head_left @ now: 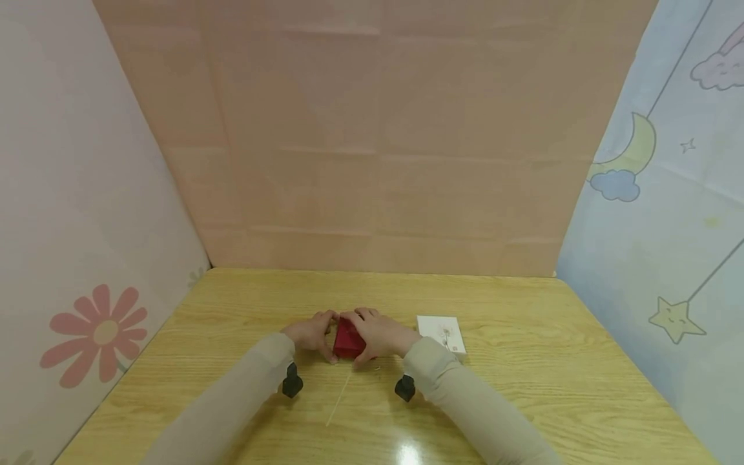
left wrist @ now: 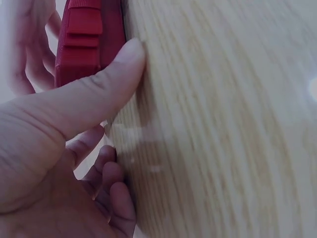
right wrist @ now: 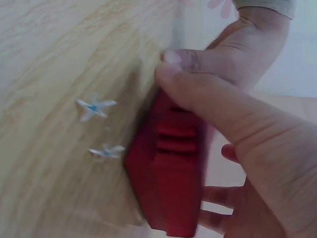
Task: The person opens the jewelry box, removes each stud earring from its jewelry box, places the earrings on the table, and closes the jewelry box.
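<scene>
A small dark red gift box (head_left: 347, 341) with a folded ribbon bow sits on the wooden table between my hands. My right hand (head_left: 382, 332) grips it from above, its thumb on the near side and its fingers toward the far side. At the box's left end, my left hand (head_left: 310, 333) holds the corners between thumb and fingers; the left wrist view shows its other fingers curled low by the tabletop. Two tiny star-shaped pieces with blue centres, an upper star (right wrist: 95, 107) and a lower star (right wrist: 106, 151), lie beside the box in the right wrist view.
A flat white box (head_left: 440, 332) with a printed drawing lies right of my right hand, partly behind the sleeve. One thin pale strip (head_left: 339, 402) lies on the table (head_left: 511, 381) in front of the red box. Covered walls border the table's back and sides.
</scene>
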`<state>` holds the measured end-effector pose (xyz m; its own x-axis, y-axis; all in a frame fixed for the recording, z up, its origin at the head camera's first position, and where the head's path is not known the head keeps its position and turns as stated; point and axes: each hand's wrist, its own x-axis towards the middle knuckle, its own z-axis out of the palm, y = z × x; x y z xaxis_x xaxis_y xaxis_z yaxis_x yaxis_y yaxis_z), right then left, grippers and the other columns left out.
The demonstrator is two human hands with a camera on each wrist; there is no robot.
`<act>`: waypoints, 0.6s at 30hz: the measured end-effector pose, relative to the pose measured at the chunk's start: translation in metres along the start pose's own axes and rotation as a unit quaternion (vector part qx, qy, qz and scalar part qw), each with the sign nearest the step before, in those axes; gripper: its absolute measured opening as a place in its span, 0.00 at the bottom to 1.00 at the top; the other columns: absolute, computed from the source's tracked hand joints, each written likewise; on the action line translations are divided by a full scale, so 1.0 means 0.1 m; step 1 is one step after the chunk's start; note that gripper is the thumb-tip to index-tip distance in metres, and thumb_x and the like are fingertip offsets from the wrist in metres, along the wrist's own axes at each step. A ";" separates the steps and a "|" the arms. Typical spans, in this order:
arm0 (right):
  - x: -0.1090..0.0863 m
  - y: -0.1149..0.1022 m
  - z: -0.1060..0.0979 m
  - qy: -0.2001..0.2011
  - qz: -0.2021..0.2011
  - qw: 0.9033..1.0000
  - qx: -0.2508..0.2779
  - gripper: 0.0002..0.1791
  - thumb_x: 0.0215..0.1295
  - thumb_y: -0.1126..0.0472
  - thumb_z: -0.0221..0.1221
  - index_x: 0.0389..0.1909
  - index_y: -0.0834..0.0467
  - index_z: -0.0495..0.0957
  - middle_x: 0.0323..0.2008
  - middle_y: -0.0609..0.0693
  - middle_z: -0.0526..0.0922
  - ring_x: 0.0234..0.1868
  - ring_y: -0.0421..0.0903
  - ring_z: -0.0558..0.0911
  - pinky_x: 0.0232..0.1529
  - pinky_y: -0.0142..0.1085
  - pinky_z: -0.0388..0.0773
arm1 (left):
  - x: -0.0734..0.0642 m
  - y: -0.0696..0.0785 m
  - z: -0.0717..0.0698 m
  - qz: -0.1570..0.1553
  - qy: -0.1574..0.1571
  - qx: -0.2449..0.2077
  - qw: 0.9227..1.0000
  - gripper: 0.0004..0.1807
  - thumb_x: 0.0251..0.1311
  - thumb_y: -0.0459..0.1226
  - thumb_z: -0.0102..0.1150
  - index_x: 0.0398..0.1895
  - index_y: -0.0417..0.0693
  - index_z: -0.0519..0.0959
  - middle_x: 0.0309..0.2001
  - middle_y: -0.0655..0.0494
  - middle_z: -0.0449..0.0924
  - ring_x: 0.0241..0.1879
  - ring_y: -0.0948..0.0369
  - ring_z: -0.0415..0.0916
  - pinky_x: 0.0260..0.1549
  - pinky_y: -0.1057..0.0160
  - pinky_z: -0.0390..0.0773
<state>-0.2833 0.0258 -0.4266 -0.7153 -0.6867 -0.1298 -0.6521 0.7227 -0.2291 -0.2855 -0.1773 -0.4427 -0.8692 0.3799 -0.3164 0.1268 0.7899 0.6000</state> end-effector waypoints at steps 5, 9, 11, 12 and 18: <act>-0.12 0.13 -0.16 0.018 -0.001 0.998 0.054 0.59 0.47 0.40 0.72 0.75 0.48 0.48 0.73 0.57 0.55 0.73 0.57 0.56 0.66 0.54 0.64 | -0.05 -0.03 -0.04 0.005 -0.009 -0.019 1.000 0.47 0.37 0.37 0.81 0.62 0.47 0.63 0.61 0.47 0.67 0.63 0.49 0.67 0.61 0.47 0.68; -0.32 0.30 -0.38 0.039 0.003 0.996 0.078 0.55 0.51 0.42 0.71 0.75 0.47 0.50 0.73 0.53 0.56 0.73 0.56 0.57 0.68 0.54 0.61 | -0.13 -0.02 -0.13 -0.007 -0.008 -0.005 1.000 0.46 0.38 0.35 0.80 0.63 0.46 0.64 0.58 0.47 0.72 0.60 0.50 0.69 0.59 0.48 0.69; -0.44 0.40 -0.48 0.050 0.002 0.995 0.089 0.52 0.54 0.43 0.69 0.75 0.49 0.52 0.73 0.52 0.58 0.73 0.55 0.58 0.68 0.53 0.61 | -0.18 0.00 -0.20 -0.017 -0.002 0.019 1.000 0.45 0.40 0.35 0.79 0.64 0.45 0.64 0.55 0.48 0.73 0.57 0.51 0.71 0.57 0.48 0.71; -0.50 0.46 -0.53 0.056 0.003 0.994 0.094 0.49 0.55 0.43 0.68 0.74 0.50 0.54 0.72 0.52 0.60 0.72 0.54 0.60 0.68 0.53 0.62 | -0.20 0.01 -0.24 -0.024 0.004 0.039 0.999 0.45 0.41 0.36 0.78 0.64 0.46 0.64 0.54 0.48 0.74 0.56 0.51 0.72 0.56 0.48 0.72; -0.83 0.81 -0.75 0.098 0.010 0.986 0.133 0.33 0.64 0.50 0.63 0.68 0.54 0.65 0.62 0.54 0.74 0.63 0.55 0.72 0.61 0.55 0.68 | -0.29 0.31 -0.52 -0.026 0.078 0.085 0.993 0.37 0.52 0.39 0.71 0.64 0.40 0.66 0.55 0.43 0.77 0.51 0.51 0.77 0.49 0.50 0.76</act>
<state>-0.2959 0.1472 -0.3618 -0.7788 -0.6256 0.0462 -0.5675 0.6713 -0.4767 -0.2807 -0.1886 -0.3767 -0.9385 0.2677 -0.2182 0.1468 0.8811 0.4497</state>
